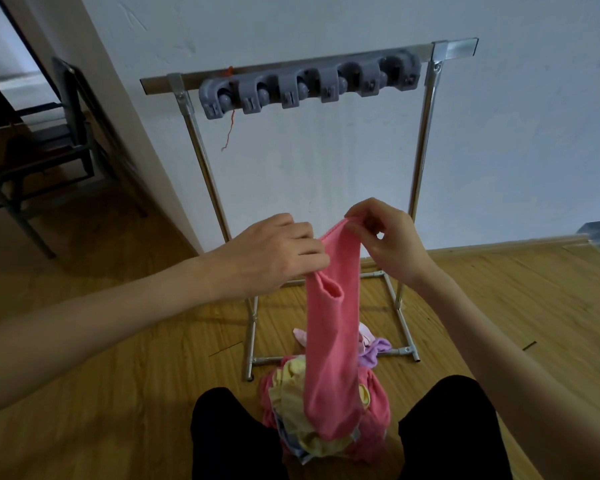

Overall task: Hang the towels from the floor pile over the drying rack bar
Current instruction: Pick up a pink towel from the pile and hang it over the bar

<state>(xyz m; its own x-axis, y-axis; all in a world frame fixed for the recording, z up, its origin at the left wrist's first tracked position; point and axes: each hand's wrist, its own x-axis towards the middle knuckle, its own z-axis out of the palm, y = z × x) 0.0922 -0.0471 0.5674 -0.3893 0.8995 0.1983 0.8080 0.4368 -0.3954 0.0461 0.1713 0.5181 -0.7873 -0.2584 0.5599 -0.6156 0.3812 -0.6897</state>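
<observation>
Both hands' grip — left hand, right hand — pinches pink towel; its lower end hides the pile.

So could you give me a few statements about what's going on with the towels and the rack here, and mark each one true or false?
1. Both hands hold the pink towel. True: the left hand grips its upper part and the right hand pinches its top edge.
2. A towel already hangs over the rack bar. False: no towel is on it; only a grey clip holder and a thin red thread hang there.
3. The towel pile lies on the wooden floor in front of the rack. True.
4. The pile holds only pink towels. False: yellow and purple cloths show too.
5. A dark chair stands to the right of the rack. False: it stands to the left.
</observation>
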